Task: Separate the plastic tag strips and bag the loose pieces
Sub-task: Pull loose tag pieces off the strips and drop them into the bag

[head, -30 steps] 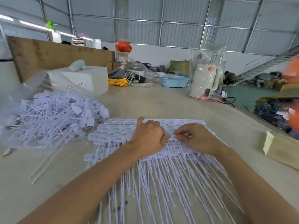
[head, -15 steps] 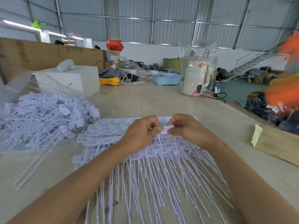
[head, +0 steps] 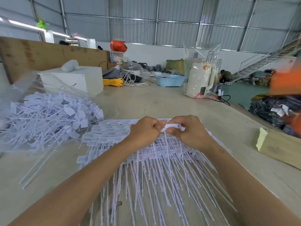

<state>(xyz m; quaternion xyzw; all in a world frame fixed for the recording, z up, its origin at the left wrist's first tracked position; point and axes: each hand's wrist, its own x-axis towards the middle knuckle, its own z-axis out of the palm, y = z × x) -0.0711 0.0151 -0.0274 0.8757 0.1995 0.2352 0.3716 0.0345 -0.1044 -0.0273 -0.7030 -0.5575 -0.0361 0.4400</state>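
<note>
A layered stack of white plastic tag strips [head: 146, 170] lies on the table in front of me, labels at the far end and long thin tails fanning toward me. My left hand [head: 145, 131] and my right hand [head: 187, 132] meet just above the stack's far end. Both pinch the head of one white tag strip [head: 172, 126], lifted off the stack, its tails hanging down between my hands. At the left a clear plastic bag [head: 24, 88] lies open, with a heap of loose separated tags [head: 48, 115] spilling out of its mouth.
A white box [head: 78, 80] stands behind the bag. A brown cardboard packet [head: 280, 147] lies at the right table edge. Farther back are a blue basket [head: 170, 80], a wrapped white kettle [head: 200, 79], yellow cable [head: 112, 82] and a wooden board [head: 48, 54].
My hands have risen from pressing on the stack and pulled one tag strip up off it. The camera has shifted slightly.
</note>
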